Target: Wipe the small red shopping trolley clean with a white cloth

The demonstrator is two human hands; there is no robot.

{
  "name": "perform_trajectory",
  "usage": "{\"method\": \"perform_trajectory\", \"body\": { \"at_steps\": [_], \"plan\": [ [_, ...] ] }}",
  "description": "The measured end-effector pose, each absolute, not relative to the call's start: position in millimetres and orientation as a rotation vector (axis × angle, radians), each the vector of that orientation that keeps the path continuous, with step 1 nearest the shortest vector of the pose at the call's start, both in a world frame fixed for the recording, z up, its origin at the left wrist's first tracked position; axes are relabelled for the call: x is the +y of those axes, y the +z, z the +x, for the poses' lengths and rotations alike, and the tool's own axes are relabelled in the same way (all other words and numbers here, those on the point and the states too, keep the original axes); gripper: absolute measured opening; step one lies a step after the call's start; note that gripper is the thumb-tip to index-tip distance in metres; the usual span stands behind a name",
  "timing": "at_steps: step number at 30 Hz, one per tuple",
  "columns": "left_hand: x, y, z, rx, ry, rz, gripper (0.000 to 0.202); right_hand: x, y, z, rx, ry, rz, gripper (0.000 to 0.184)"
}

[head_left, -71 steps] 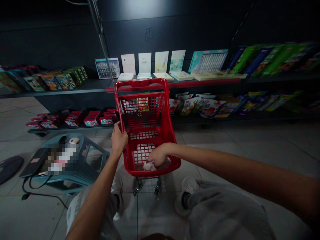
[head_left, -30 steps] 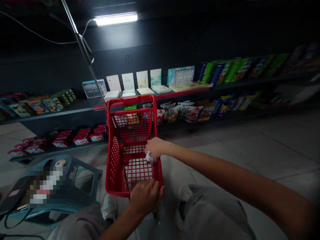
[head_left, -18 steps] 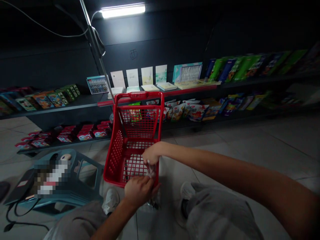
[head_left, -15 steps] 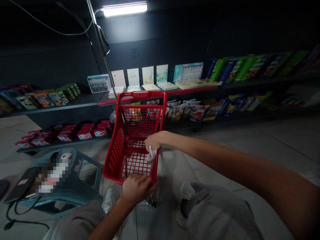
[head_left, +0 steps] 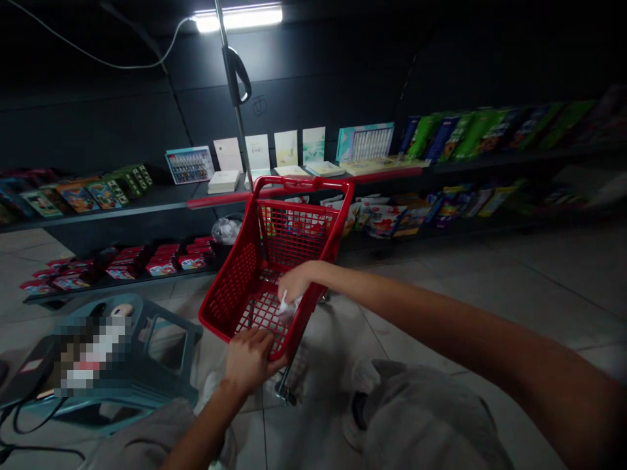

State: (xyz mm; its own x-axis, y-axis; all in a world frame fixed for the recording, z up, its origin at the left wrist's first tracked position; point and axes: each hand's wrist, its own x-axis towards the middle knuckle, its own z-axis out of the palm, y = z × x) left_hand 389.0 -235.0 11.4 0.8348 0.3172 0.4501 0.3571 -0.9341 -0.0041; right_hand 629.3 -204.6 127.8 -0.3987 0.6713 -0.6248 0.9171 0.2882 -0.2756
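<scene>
A small red shopping cart (head_left: pixel 226 295) with perforated sides stands between my knees, turned at an angle. My left hand (head_left: pixel 249 358) is closed over its near rim, with the fingers on the inside. Over the basket's right side reaches my right hand (head_left: pixel 295 284), closed on a white crumpled cloth (head_left: pixel 288 308), seemingly a rag, which hangs near the right inner wall. Whether the cloth touches the wall I cannot tell. A metal pole with a black grip (head_left: pixel 236 81) rises behind the cart's left side.
A blue-grey plastic stool (head_left: pixel 171 333) with devices and cables stands at the left. Dark shelves (head_left: pixel 166 199) run along the back, holding books (head_left: pixel 257 153), snack bags (head_left: pixel 385 220), red packages (head_left: pixel 164 260) and green packets (head_left: pixel 473 134). A tube light (head_left: pixel 240 17) glows above.
The cart has swung clockwise, its far end shifting right and its near end slightly left. My left hand moved left with the rim. The pole also leans further right.
</scene>
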Motion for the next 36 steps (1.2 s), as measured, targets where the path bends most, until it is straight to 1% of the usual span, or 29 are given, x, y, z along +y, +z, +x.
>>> {"method": "perform_trajectory", "body": {
  "at_steps": [2, 4, 7, 11, 13, 14, 15, 18, 19, 22, 25, 27, 29, 33, 36],
  "plan": [
    [-229.1, 12.4, 387.8, -0.525, -0.688, -2.928, 0.023, -217.1, 121.9, 607.3, 2.283, -0.872, 1.322, 0.032],
    [-221.9, 13.4, 385.9, -0.5, -0.704, -2.927, 0.023, -228.1, 123.1, 605.0, 2.347, -0.713, 1.381, 0.033],
    [-209.1, 16.7, 381.5, -0.438, -0.732, -2.928, 0.026, -242.0, 133.1, 645.1, 2.373, -0.334, 1.606, 0.033],
    [-193.7, 23.1, 373.0, -0.468, -0.75, -2.931, 0.026, -259.0, 145.7, 738.9, 2.271, 0.236, 1.985, 0.031],
    [-190.1, 24.1, 369.1, -0.538, -0.769, -2.934, 0.021, -265.8, 146.1, 769.4, 2.217, 0.415, 2.166, 0.033],
    [-189.9, 23.5, 367.8, -0.562, -0.786, -2.942, 0.016, -268.5, 143.6, 774.6, 2.183, 0.475, 2.258, 0.033],
    [-190.6, 22.2, 367.1, -0.578, -0.811, -2.951, 0.012, -270.6, 138.9, 772.2, 2.152, 0.511, 2.342, 0.033],
    [-195.4, 16.2, 368.7, -0.621, -0.871, -2.945, 0.028, -273.6, 112.4, 725.7, 2.209, 0.458, 2.517, 0.032],
    [-196.7, 14.7, 370.1, -0.641, -0.868, -2.933, 0.028, -273.6, 101.1, 702.0, 2.344, 0.385, 2.509, 0.032],
    [-195.6, 14.7, 374.7, -0.691, -0.78, -2.91, 0.017, -272.5, 71.4, 633.8, 2.801, 0.265, 2.415, 0.026],
    [-187.4, 19.7, 377.6, -0.703, -0.698, -2.899, 0.021, -270.9, 58.1, 602.4, 3.08, 0.283, 2.295, 0.025],
    [-180.3, 22.6, 378.7, -0.706, -0.693, -2.896, 0.023, -271.1, 57.3, 609.6, 3.107, 0.371, 2.268, 0.028],
    [-173.0, 24.1, 379.5, -0.718, -0.7, -2.9, 0.025, -273.8, 59.7, 634.4, 3.013, 0.51, 2.357, 0.032],
    [-157.2, 25.1, 380.9, -0.697, -0.658, -2.939, 0.029, -288.6, 66.1, 697.8, 2.637, 0.899, 2.737, 0.042],
    [-144.3, 27.9, 381.6, -0.614, -0.577, -2.996, 0.033, -300.4, 69.1, 723.4, 2.364, 1.176, 2.971, 0.046]
  ]
}}
